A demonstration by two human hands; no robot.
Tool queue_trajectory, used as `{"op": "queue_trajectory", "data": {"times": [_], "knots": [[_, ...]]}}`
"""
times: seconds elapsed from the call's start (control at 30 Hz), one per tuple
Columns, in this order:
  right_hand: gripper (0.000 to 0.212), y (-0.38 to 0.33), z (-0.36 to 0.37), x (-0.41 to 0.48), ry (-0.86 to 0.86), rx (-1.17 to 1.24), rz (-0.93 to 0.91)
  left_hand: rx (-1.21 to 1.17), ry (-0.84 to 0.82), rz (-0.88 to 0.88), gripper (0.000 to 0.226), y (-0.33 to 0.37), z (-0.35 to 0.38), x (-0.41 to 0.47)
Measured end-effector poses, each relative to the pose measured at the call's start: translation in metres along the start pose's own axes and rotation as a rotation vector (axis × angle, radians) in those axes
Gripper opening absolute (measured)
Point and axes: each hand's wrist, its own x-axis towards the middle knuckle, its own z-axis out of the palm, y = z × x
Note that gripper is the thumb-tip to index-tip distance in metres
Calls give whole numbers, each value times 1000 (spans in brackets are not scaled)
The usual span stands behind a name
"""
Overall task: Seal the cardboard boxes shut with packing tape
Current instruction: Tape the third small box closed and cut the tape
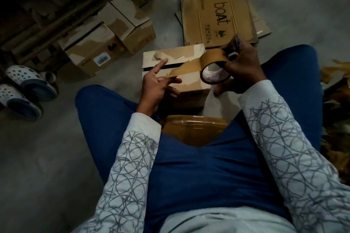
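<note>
A person sits on the floor with knees wide apart, and a small box stands between the feet. That keeps the box close, so both hands can reach it.

The right hand is closed around a roll of tape. The fingers wrap over the top of the roll and hold it up above the box. A thin pen seems to stick out of the same hand, but it is hard to tell.

The left hand pinches the loose end of the tape strip between the thumb and a finger. The first finger points out straight and is not touching the tape. The strip stretches from the roll to this hand, so the hands look like they are pulling apart to get more tape out. The end of the strip is torn and jagged.

The box top shows a dark gap where its flaps meet. I think the tape is meant to go over that gap, and it is not stuck down there yet. So this box is not sealed.

More boxes sit in a row to the left, with tape patches on them. Flat cardboard lies on the floor behind the small box. Two sandals rest at the far left. Something brown and shiny sits low between the legs, and I cannot tell what it is.

The sticky strip could fold onto itself if it goes slack, so keeping it tight makes sense.
</note>
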Motion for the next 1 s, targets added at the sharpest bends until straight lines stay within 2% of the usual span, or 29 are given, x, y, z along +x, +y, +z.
{"op": "queue_trajectory", "data": {"times": [0.17,0.33,0.43,0.53,0.67,0.73,0.8,0.87,1.0], "knots": [[38,-1,0,1,1,-3,-15,-332,-127,-113,35,1,-2,-1],[40,1,-2,2,-21,-35,7,-418,-320,-108,53,-4,-15,3],[42,-1,-5,2,-42,-32,1,-481,-303,-119,51,-1,-14,2],[47,-5,-3,0,-93,-36,4,-366,-134,-130,50,0,-4,2],[46,-3,0,-1,-141,-43,-40,-333,69,-233,28,-4,0,5],[51,-4,1,1,-211,-63,-53,-254,106,-251,19,-7,-7,13],[66,-4,6,7,-344,-138,-31,-7,125,-218,12,-9,-17,27],[81,-5,13,14,-473,-184,6,187,117,-172,15,-10,-28,43],[76,-5,31,27,-634,-226,-58,176,135,-172,20,-12,-51,75]]}}
